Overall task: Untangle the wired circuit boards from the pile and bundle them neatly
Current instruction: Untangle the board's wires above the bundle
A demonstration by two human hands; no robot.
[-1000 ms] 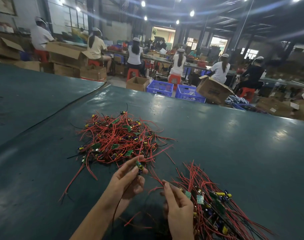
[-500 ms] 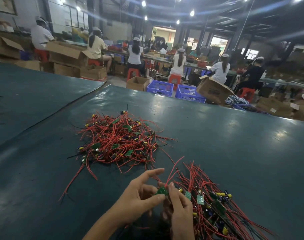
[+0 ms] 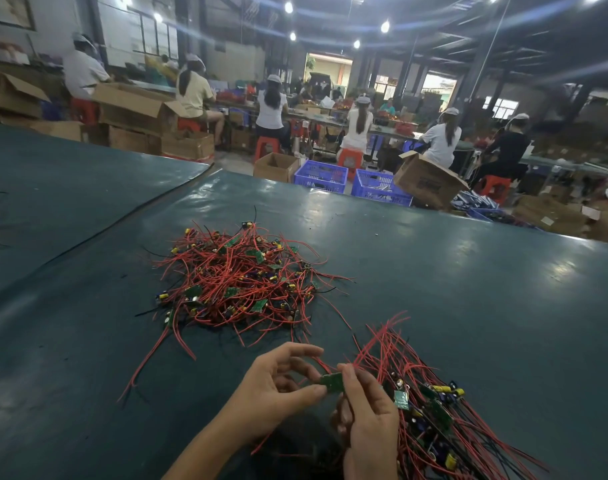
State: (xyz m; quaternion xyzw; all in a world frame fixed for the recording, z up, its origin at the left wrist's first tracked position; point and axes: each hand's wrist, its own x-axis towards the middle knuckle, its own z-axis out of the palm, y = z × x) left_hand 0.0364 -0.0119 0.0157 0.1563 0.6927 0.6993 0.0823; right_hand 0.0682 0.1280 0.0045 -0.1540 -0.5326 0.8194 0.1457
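Observation:
A tangled pile [image 3: 240, 282] of small green circuit boards with red wires lies in the middle of the dark green table [image 3: 469, 306]. A sorted bundle [image 3: 430, 403] of boards, wires lying roughly parallel, sits at the lower right. Between them, my left hand [image 3: 278, 382] and my right hand [image 3: 368, 414] together pinch one small green circuit board [image 3: 331, 381] near the bundle's left edge. My left thumb touches its left end; the right fingers hold its right end. Its red wires run up toward the bundle's wire ends.
A seam [image 3: 122, 223] splits the table surface at left. Beyond the far edge stand blue crates [image 3: 321, 175], cardboard boxes [image 3: 429, 180] and several seated workers on red stools [image 3: 266, 147]. Loose red wire ends trail left of the pile.
My left hand carried a board from the pile's near edge rightward to my right hand. Both hands now hold it beside the bundle.

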